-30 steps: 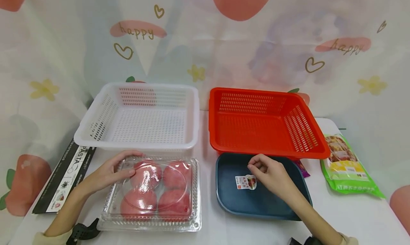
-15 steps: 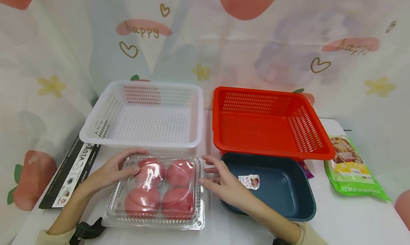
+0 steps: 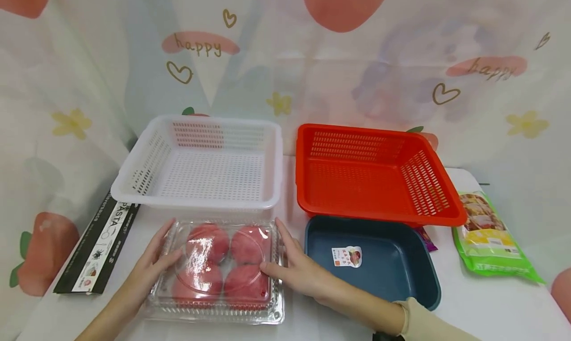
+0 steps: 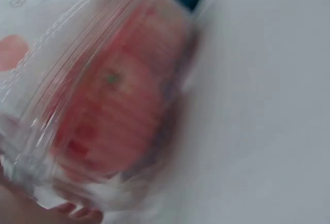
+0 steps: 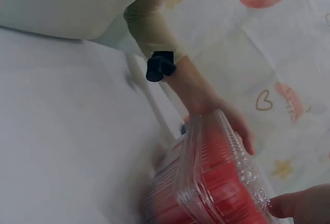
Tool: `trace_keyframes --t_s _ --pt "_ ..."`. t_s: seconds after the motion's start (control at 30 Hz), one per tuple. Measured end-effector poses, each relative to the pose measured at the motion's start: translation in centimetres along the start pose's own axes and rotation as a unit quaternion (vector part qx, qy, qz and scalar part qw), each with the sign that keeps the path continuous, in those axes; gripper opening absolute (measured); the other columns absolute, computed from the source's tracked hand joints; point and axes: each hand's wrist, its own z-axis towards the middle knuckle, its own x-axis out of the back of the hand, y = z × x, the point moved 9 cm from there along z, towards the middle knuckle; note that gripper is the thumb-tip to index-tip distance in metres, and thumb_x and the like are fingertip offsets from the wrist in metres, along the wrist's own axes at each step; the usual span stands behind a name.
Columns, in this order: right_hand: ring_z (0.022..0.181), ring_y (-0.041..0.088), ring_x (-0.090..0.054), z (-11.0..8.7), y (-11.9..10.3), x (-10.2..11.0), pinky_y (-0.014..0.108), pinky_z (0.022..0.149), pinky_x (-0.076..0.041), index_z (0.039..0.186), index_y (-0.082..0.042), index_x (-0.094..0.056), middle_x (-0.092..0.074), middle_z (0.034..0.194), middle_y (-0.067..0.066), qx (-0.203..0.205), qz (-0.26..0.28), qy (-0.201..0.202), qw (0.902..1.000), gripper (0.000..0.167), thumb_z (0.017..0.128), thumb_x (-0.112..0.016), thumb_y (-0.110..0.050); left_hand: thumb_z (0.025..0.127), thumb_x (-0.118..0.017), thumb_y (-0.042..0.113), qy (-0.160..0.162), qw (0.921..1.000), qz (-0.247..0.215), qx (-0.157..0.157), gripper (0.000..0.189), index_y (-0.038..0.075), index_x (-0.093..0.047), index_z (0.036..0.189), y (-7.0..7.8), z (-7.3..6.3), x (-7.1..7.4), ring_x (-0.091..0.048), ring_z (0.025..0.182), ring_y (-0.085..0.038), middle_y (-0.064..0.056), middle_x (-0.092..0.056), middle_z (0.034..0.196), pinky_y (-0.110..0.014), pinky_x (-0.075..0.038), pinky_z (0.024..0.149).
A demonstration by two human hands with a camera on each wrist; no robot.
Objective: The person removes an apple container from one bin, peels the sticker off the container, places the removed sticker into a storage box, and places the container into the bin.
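Observation:
A clear plastic clamshell box point(image 3: 209, 310) holds several round red fruits point(image 3: 248, 246), seen through its ribbed lid. My left hand point(image 3: 147, 271) grips the box's left side, thumb on the lid; in the left wrist view its curled fingertips point(image 4: 77, 212) show at the lower edge. My right hand point(image 3: 303, 274) holds the right side, thumb over the lid and index finger along the edge. The wrist views are blurred, and whether the box touches the table cannot be told.
Behind the box stands a white basket point(image 3: 196, 202), beside a red basket point(image 3: 379, 214). A dark blue tray point(image 3: 379, 281) with a sticker sits right of the box. A black pasta packet point(image 3: 100, 247) lies left; a green food bag point(image 3: 495, 242) and purple wrapper point(image 3: 426, 239) lie right.
My right hand has moved left from over the blue tray to the box's right side and taken hold. My left hand has shifted down along the left side.

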Motion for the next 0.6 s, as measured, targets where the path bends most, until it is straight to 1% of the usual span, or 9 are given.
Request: trace_keyframes --t_s 0.07,0.1,0.17,0.27,0.37,0.43,0.47,0.53,0.6 --pt "0.112 0.030 -0.052 0.0 -0.1 -0.1 0.041 0.090 -0.047 0.157 -0.025 -0.006 -0.039 0.131 0.019 0.001 -0.001 -0.012 0.9999 0.094 0.087 -0.069 -0.029 0.101 -0.046 0.029 -0.006 0.9985 -0.050 0.023 0.070 0.038 -0.003 0.155 -0.8 -0.5 -0.5 0.000 0.149 -0.040 -0.008 0.007 0.165 -0.072 -0.005 0.111" --pt "0.103 0.026 -0.054 -0.1 -0.1 -0.2 0.037 0.083 -0.048 0.157 -0.026 -0.006 -0.044 0.124 0.019 0.000 -0.001 -0.018 0.9998 0.095 0.087 -0.069 -0.028 0.101 -0.046 0.029 -0.007 0.9970 -0.072 0.028 0.069 0.041 -0.003 0.155 -1.1 -0.7 -0.7 0.004 0.150 -0.035 -0.002 0.010 0.165 -0.072 -0.001 0.111" --pt "0.096 0.022 -0.054 -0.1 -0.2 -0.4 0.033 0.079 -0.048 0.157 -0.025 -0.005 -0.048 0.115 0.018 0.001 0.005 -0.031 0.9995 0.095 0.087 -0.070 -0.026 0.102 -0.044 0.030 -0.004 0.9954 -0.089 0.035 0.067 0.043 -0.003 0.154 -1.4 -1.0 -0.8 0.006 0.150 -0.030 0.004 0.011 0.164 -0.071 0.001 0.112" --pt "0.106 0.024 -0.054 -0.2 -0.5 -0.4 0.040 0.091 -0.051 0.157 -0.026 -0.005 -0.051 0.121 0.018 0.007 0.013 -0.035 0.9993 0.095 0.088 -0.069 -0.026 0.102 -0.044 0.030 0.007 0.9939 -0.101 0.043 0.066 0.044 -0.005 0.154 -1.8 -1.4 -0.8 0.010 0.150 -0.025 0.008 0.010 0.164 -0.069 0.004 0.113" --pt "0.123 0.027 -0.049 -0.4 -0.9 -0.2 0.047 0.104 -0.045 0.157 -0.030 -0.006 -0.048 0.134 0.017 0.011 0.018 -0.028 0.9994 0.093 0.088 -0.069 -0.029 0.102 -0.045 0.028 0.014 0.9917 -0.116 0.053 0.066 0.043 -0.007 0.154 -2.2 -1.8 -0.8 0.010 0.151 -0.026 0.008 0.009 0.164 -0.068 0.004 0.114" --pt "0.129 0.029 -0.045 -0.7 -1.1 -0.2 0.049 0.106 -0.043 0.156 -0.033 -0.007 -0.047 0.139 0.017 0.013 0.011 -0.020 0.9997 0.093 0.087 -0.069 -0.032 0.102 -0.045 0.027 0.015 0.9899 -0.127 0.060 0.066 0.043 -0.008 0.154 -2.3 -2.2 -0.8 0.005 0.151 -0.024 0.005 0.007 0.165 -0.068 0.003 0.114" --pt "0.132 0.029 -0.042 -0.9 -1.3 -0.1 0.050 0.108 -0.041 0.156 -0.034 -0.008 -0.044 0.143 0.015 0.018 0.007 -0.016 0.9997 0.092 0.087 -0.069 -0.033 0.102 -0.045 0.027 0.016 0.9896 -0.129 0.062 0.066 0.043 -0.009 0.154 -2.3 -2.4 -0.8 0.001 0.150 -0.019 0.004 0.005 0.165 -0.068 0.001 0.114" --pt "0.137 0.029 -0.038 -1.2 -1.6 -0.1 0.052 0.110 -0.038 0.155 -0.035 -0.008 -0.039 0.149 0.012 0.032 -0.006 -0.007 0.9994 0.091 0.087 -0.069 -0.034 0.102 -0.044 0.027 0.015 0.9903 -0.123 0.061 0.064 0.043 -0.009 0.154 -2.3 -2.7 -0.8 -0.013 0.145 -0.007 0.002 0.000 0.164 -0.051 -0.015 0.120" --pt "0.140 0.029 -0.033 -1.5 -1.8 -0.1 0.054 0.111 -0.035 0.155 -0.037 -0.010 -0.031 0.155 0.009 0.044 -0.018 0.005 0.9989 0.089 0.088 -0.068 -0.036 0.103 -0.044 0.025 0.019 0.9919 -0.115 0.050 0.064 0.042 -0.010 0.154 -2.0 -2.9 -0.7 -0.028 0.135 0.005 0.003 -0.012 0.161 -0.030 -0.031 0.113"
